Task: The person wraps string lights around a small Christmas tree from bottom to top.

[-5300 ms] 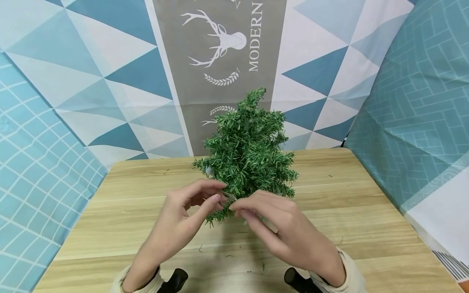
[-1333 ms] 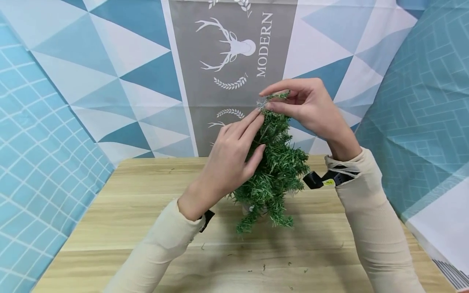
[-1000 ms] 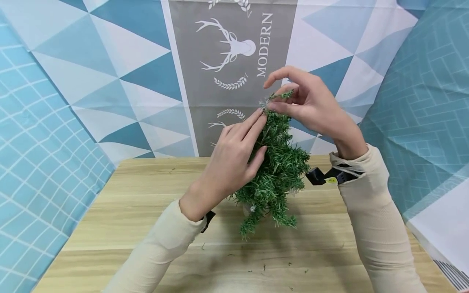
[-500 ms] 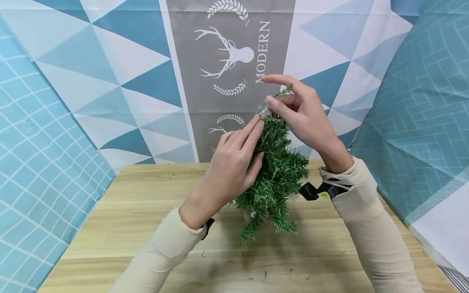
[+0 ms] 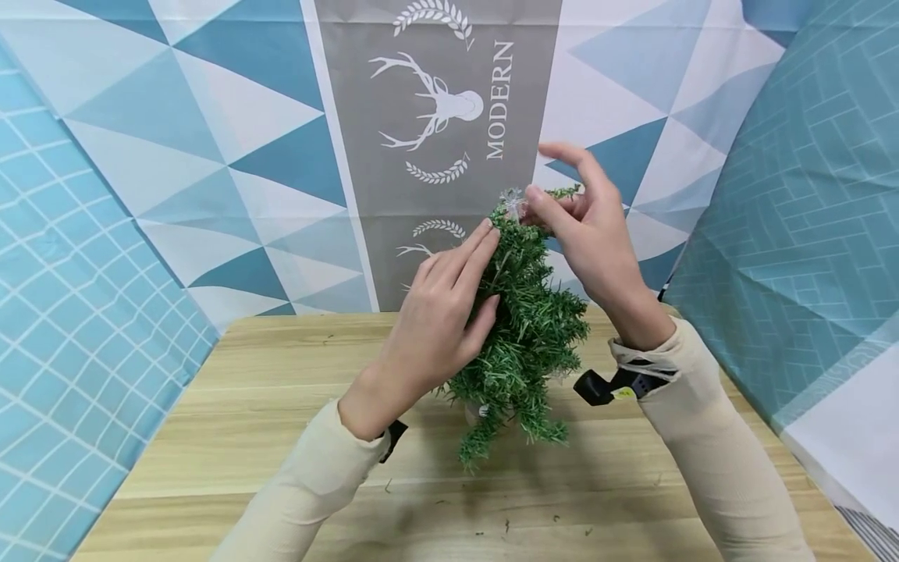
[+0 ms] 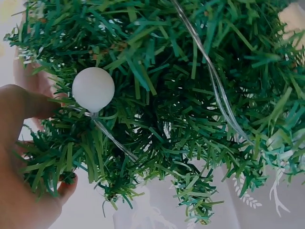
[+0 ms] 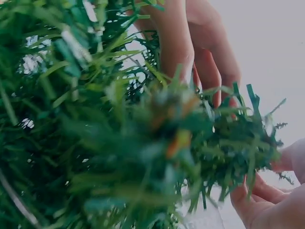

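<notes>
A small artificial Christmas tree (image 5: 527, 336) stands on the table, strung with a thin clear wire (image 6: 214, 81). My left hand (image 5: 442, 312) rests on the tree's left side, fingers straight and reaching up to just below the top. In the left wrist view, a white ball light (image 6: 93, 89) hangs beside the left thumb. A clear snowflake light (image 5: 512, 203) sits at the treetop. My right hand (image 5: 597, 226) is just to its right, thumb and index finger apart, the other fingers bent behind the treetop. The bent tree tip (image 5: 564, 191) passes by these fingers.
The light wooden table (image 5: 281, 406) carries a few fallen green bits near its front. A patterned cloth (image 5: 435, 257) hangs close behind the tree. Blue cloth walls (image 5: 758, 218) flank both sides. A black wrist camera (image 5: 593, 386) juts from the right wrist towards the branches.
Both hands have gone from in front of the tree up to its top. The right thumb and index finger have parted, uncovering the snowflake light. The left hand has barely moved lately.
</notes>
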`<act>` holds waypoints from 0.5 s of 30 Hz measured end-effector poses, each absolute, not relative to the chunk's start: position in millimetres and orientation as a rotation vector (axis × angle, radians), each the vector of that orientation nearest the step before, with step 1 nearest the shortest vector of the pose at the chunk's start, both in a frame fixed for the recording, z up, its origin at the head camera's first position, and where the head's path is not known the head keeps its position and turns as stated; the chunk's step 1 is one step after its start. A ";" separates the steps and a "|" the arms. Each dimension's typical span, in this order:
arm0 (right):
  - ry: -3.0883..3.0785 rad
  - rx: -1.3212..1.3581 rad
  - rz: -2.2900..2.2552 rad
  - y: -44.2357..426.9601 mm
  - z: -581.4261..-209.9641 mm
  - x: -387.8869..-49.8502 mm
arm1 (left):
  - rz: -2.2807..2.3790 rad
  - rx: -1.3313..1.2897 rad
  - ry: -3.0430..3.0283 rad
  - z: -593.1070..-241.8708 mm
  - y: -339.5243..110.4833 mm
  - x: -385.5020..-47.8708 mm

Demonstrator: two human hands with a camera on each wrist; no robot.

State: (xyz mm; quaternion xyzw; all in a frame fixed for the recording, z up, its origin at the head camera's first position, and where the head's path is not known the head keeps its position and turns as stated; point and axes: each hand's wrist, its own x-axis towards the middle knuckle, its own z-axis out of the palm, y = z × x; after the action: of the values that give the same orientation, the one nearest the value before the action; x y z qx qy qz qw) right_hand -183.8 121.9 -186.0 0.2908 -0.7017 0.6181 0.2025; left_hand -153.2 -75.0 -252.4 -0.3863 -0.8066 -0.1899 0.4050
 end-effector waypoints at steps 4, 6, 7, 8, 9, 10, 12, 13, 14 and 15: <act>-1.992 0.873 1.718 127.3 -193.5 -177.8 | -0.524 -0.985 -2.054 -252.0 -79.3 -154.0; -2.002 0.923 1.715 128.8 -197.0 -175.6 | -0.543 -0.979 -2.058 -252.4 -82.0 -152.9; -2.005 0.941 1.707 129.4 -198.5 -174.7 | -0.552 -0.976 -2.056 -252.9 -83.4 -151.5; -2.004 0.955 1.709 129.8 -199.7 -173.8 | -0.562 -0.973 -2.054 -253.6 -84.9 -149.5; -2.006 0.964 1.708 130.4 -201.1 -173.6 | -0.572 -0.971 -2.046 -254.4 -86.5 -147.1; -2.012 0.964 1.702 131.1 -202.4 -173.5 | -0.581 -0.969 -2.036 -255.3 -88.0 -144.6; -2.032 0.944 1.684 133.7 -205.6 -172.7 | -0.604 -0.971 -2.007 -257.6 -91.1 -138.6; -2.038 0.933 1.681 135.6 -207.6 -172.0 | -0.615 -0.972 -1.992 -259.1 -92.8 -135.5; -2.042 0.922 1.676 137.5 -209.6 -171.2 | -0.626 -0.973 -1.978 -260.5 -94.6 -132.5; -2.045 0.910 1.669 139.4 -211.6 -170.3 | -0.635 -0.974 -1.966 -261.8 -96.5 -129.4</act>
State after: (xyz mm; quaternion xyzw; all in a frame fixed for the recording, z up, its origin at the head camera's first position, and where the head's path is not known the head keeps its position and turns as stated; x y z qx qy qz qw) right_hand -170.3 139.4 -211.6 0.3208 -0.7213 0.5887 0.1738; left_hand -129.4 -96.5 -261.8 -0.3877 -0.7829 -0.2530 0.4158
